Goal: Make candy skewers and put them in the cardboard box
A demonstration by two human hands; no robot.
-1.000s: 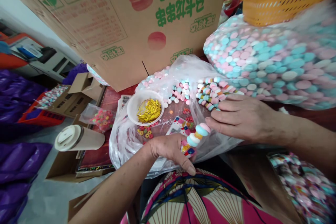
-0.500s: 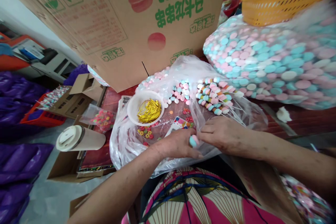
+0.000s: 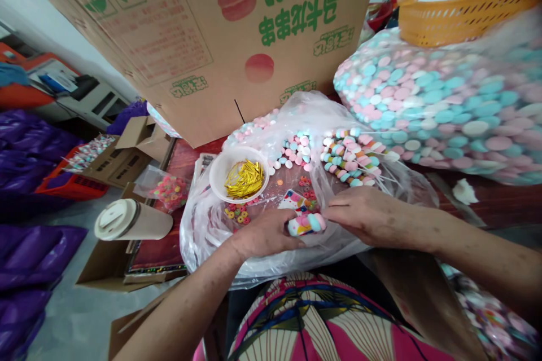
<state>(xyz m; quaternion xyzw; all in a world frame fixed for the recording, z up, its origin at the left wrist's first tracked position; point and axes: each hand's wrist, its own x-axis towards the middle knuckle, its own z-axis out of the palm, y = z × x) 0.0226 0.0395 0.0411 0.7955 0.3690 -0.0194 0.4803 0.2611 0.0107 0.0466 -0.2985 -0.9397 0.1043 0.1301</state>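
Lidded cup [image 3: 127, 221] far left, on its side. White bowl [image 3: 239, 174] of gold ties behind hands, candy sticks [image 3: 351, 155] on plastic sheet [image 3: 203, 220]. Left hand [image 3: 262, 234] curled, gripping candy skewer [image 3: 305, 224] above lap. Right hand [image 3: 372, 215] palm down, fingertips pinching skewer's right end. Big candy bag [image 3: 444, 107] far right.

The candy skewer [image 3: 306, 224] shows pink, white and pale blue. Gold twist ties [image 3: 244, 179] fill a white bowl [image 3: 220, 172]. The big bag of candies [image 3: 444, 107] is pastel pink, teal and white. The cardboard box [image 3: 220, 34] carries green lettering and red macarons; the basket [image 3: 461, 8] is orange.
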